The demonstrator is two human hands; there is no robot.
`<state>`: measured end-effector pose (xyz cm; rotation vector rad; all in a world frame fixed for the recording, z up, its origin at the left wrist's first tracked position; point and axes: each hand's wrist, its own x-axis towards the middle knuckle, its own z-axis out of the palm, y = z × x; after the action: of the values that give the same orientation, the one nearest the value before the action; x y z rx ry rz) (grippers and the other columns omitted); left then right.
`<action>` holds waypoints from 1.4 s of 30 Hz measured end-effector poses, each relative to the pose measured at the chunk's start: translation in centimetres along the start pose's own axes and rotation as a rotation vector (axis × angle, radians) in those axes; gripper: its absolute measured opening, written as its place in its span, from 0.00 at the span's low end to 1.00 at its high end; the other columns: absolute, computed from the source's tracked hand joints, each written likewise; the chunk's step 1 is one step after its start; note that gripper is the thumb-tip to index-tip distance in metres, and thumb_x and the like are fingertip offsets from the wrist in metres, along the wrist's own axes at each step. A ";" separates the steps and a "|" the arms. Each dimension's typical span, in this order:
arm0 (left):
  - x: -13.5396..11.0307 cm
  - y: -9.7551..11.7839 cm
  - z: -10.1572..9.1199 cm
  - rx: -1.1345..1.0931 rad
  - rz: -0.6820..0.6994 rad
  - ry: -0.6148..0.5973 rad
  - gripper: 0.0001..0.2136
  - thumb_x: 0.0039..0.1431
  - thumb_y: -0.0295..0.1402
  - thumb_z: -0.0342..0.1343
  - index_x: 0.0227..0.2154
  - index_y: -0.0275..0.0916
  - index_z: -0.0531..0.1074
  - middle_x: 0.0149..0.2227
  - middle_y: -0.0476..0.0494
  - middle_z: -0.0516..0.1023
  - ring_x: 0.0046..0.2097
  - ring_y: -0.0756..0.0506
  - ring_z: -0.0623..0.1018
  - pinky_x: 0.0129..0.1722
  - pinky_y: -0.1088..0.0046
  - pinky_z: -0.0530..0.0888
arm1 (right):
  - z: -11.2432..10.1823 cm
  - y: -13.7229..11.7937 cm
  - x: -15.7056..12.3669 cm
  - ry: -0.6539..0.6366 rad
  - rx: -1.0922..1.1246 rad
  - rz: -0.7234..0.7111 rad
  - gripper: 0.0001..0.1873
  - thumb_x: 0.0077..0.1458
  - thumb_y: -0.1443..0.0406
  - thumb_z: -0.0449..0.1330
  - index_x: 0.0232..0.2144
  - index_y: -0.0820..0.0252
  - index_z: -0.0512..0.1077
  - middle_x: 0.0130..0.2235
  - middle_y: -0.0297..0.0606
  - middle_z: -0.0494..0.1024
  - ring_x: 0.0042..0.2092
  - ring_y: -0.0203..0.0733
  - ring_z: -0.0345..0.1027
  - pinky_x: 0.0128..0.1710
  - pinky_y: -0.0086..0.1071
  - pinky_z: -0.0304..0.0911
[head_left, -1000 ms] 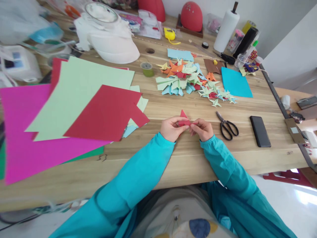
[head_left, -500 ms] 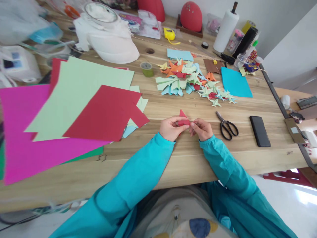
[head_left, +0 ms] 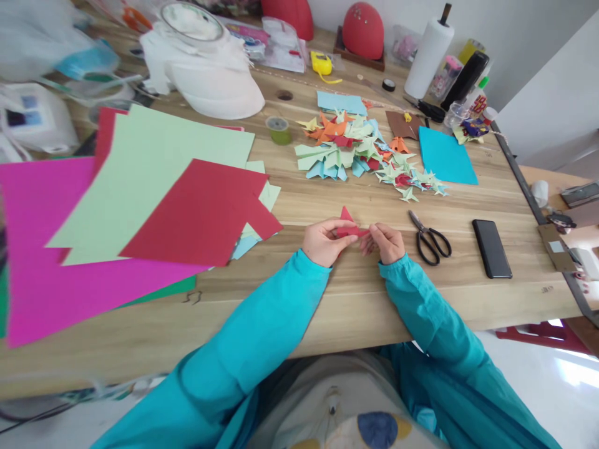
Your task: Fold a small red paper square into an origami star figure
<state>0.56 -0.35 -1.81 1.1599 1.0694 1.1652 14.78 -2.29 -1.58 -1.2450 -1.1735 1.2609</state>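
Note:
A small folded red paper piece (head_left: 347, 231) is held above the wooden table, between my two hands. One pointed flap of it sticks up and a narrow tip runs to the right. My left hand (head_left: 324, 242) pinches its body between thumb and fingers. At the narrow tip, my right hand (head_left: 386, 242) has thumb and forefinger closed on the paper. Just right of that hand lie black-handled scissors (head_left: 428, 238). Beyond my hands a heap of folded paper figures (head_left: 360, 146) in green, orange, red and blue is spread out.
Large coloured sheets, with a red sheet (head_left: 201, 215) on top, cover the left side. A black phone (head_left: 491, 248) lies at right, below a blue sheet (head_left: 448, 156). A white cap (head_left: 215, 87), a tape measure (head_left: 321, 63) and a paper roll (head_left: 428, 56) stand farther back.
My right hand has slid slightly right, out along the narrow tip of the red paper, so more of the tip shows. My left hand keeps its pinch in nearly the same place.

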 end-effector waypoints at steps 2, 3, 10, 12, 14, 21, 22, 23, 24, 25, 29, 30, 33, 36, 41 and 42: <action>0.0 0.1 0.0 0.001 0.016 -0.007 0.14 0.34 0.32 0.66 0.29 0.35 0.76 0.34 0.41 0.79 0.36 0.44 0.78 0.38 0.68 0.75 | 0.1 0.2 0.0 -0.019 -0.001 -0.010 0.21 0.46 0.49 0.58 0.21 0.61 0.67 0.17 0.33 0.71 0.16 0.32 0.64 0.16 0.26 0.61; 0.0 0.1 0.0 0.001 0.027 -0.011 0.14 0.34 0.32 0.66 0.28 0.35 0.76 0.33 0.41 0.79 0.36 0.44 0.78 0.38 0.69 0.75 | 0.1 0.3 0.0 -0.024 -0.005 -0.016 0.19 0.44 0.50 0.60 0.22 0.61 0.66 0.17 0.32 0.71 0.17 0.32 0.64 0.17 0.26 0.61; -0.1 -0.3 0.1 0.081 0.144 -0.057 0.11 0.36 0.30 0.65 0.28 0.36 0.77 0.32 0.41 0.77 0.35 0.45 0.77 0.36 0.70 0.74 | 0.3 1.3 0.2 -0.049 -0.013 -0.020 0.21 0.40 0.50 0.62 0.22 0.61 0.66 0.18 0.31 0.71 0.17 0.31 0.64 0.16 0.26 0.62; -0.1 -0.4 0.0 0.105 0.168 -0.075 0.11 0.36 0.29 0.64 0.29 0.36 0.77 0.32 0.42 0.77 0.36 0.45 0.76 0.37 0.69 0.74 | 0.3 1.2 0.3 -0.055 -0.020 -0.012 0.21 0.41 0.49 0.62 0.21 0.62 0.66 0.17 0.32 0.71 0.16 0.31 0.64 0.16 0.26 0.62; -0.1 -0.3 -0.1 0.089 0.158 -0.098 0.11 0.37 0.29 0.64 0.29 0.37 0.77 0.32 0.42 0.77 0.36 0.45 0.76 0.39 0.68 0.73 | 0.2 1.0 0.3 -0.048 -0.017 -0.004 0.21 0.41 0.49 0.62 0.21 0.62 0.66 0.16 0.31 0.71 0.16 0.31 0.63 0.15 0.25 0.62; 0.0 -0.3 -0.2 -0.040 0.059 -0.111 0.11 0.40 0.31 0.63 0.30 0.36 0.77 0.34 0.41 0.79 0.38 0.44 0.77 0.42 0.67 0.73 | 0.2 0.4 0.2 -0.050 0.035 0.051 0.20 0.40 0.51 0.63 0.20 0.62 0.66 0.16 0.31 0.71 0.15 0.30 0.63 0.14 0.24 0.62; 0.0 -0.4 -0.2 -0.044 0.051 -0.110 0.11 0.39 0.31 0.63 0.30 0.36 0.77 0.33 0.41 0.79 0.38 0.44 0.77 0.42 0.67 0.73 | 0.2 0.3 0.2 -0.057 0.042 0.061 0.20 0.40 0.51 0.63 0.20 0.63 0.66 0.16 0.31 0.72 0.15 0.31 0.64 0.14 0.24 0.62; 0.1 -0.4 -0.2 -0.047 0.045 -0.111 0.11 0.39 0.32 0.63 0.30 0.36 0.77 0.33 0.41 0.79 0.38 0.44 0.77 0.42 0.67 0.73 | 0.1 0.3 0.2 -0.068 0.048 0.074 0.20 0.40 0.51 0.63 0.20 0.63 0.66 0.16 0.31 0.72 0.15 0.31 0.64 0.14 0.24 0.61; 0.1 -0.4 -0.2 -0.049 0.040 -0.110 0.11 0.39 0.32 0.63 0.29 0.36 0.77 0.33 0.41 0.79 0.38 0.44 0.77 0.42 0.66 0.73 | 0.1 0.3 0.3 -0.082 0.055 0.090 0.20 0.40 0.51 0.63 0.20 0.63 0.66 0.16 0.32 0.72 0.15 0.31 0.65 0.14 0.24 0.61; 0.1 -0.4 -0.3 -0.050 0.036 -0.108 0.11 0.39 0.32 0.64 0.29 0.36 0.77 0.33 0.41 0.79 0.38 0.44 0.77 0.42 0.66 0.73 | 0.1 0.4 0.3 -0.102 0.061 0.108 0.21 0.40 0.50 0.63 0.20 0.63 0.66 0.16 0.32 0.72 0.15 0.32 0.65 0.13 0.24 0.61; 0.1 -0.3 -0.4 -0.071 0.005 -0.108 0.12 0.38 0.33 0.64 0.30 0.35 0.77 0.35 0.40 0.79 0.39 0.43 0.77 0.44 0.66 0.73 | 0.0 0.6 0.3 -0.173 0.071 0.157 0.21 0.37 0.51 0.64 0.22 0.63 0.67 0.16 0.32 0.73 0.15 0.33 0.66 0.14 0.24 0.62; 0.1 -0.3 -0.4 -0.076 -0.003 -0.109 0.12 0.38 0.33 0.64 0.30 0.35 0.77 0.35 0.40 0.79 0.39 0.42 0.77 0.44 0.65 0.72 | 0.0 0.7 0.3 -0.180 0.078 0.157 0.21 0.37 0.51 0.65 0.23 0.63 0.67 0.17 0.31 0.73 0.15 0.33 0.66 0.14 0.24 0.63; 0.1 -0.4 -0.4 -0.095 -0.023 -0.107 0.13 0.37 0.33 0.65 0.30 0.35 0.77 0.34 0.40 0.79 0.39 0.43 0.77 0.43 0.65 0.73 | 0.1 0.5 0.1 -0.188 0.099 0.155 0.22 0.35 0.51 0.65 0.24 0.63 0.66 0.16 0.30 0.73 0.15 0.33 0.65 0.14 0.25 0.63; 0.1 -0.5 -0.2 -0.125 -0.043 -0.115 0.12 0.36 0.32 0.65 0.29 0.35 0.78 0.33 0.41 0.80 0.38 0.43 0.77 0.43 0.65 0.73 | 0.2 0.2 0.0 -0.183 0.093 0.153 0.23 0.34 0.51 0.66 0.23 0.63 0.66 0.15 0.30 0.72 0.14 0.32 0.64 0.13 0.24 0.62; 0.1 -0.7 -0.1 -0.190 -0.088 -0.095 0.11 0.33 0.30 0.66 0.26 0.36 0.78 0.31 0.43 0.80 0.35 0.45 0.78 0.42 0.66 0.73 | 0.4 -0.1 -0.2 -0.157 0.093 0.143 0.23 0.33 0.50 0.66 0.21 0.62 0.65 0.14 0.29 0.71 0.14 0.31 0.63 0.13 0.24 0.62; 0.1 -0.8 -0.1 -0.197 -0.097 -0.085 0.11 0.33 0.30 0.66 0.26 0.36 0.78 0.31 0.43 0.80 0.35 0.45 0.78 0.42 0.66 0.73 | 0.4 -0.1 -0.2 -0.152 0.089 0.141 0.23 0.33 0.50 0.66 0.21 0.62 0.65 0.14 0.29 0.71 0.14 0.31 0.63 0.13 0.24 0.62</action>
<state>0.57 -0.22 -2.64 0.9847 0.9141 1.1088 14.38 -2.46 -1.47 -1.1993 -1.1391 1.5192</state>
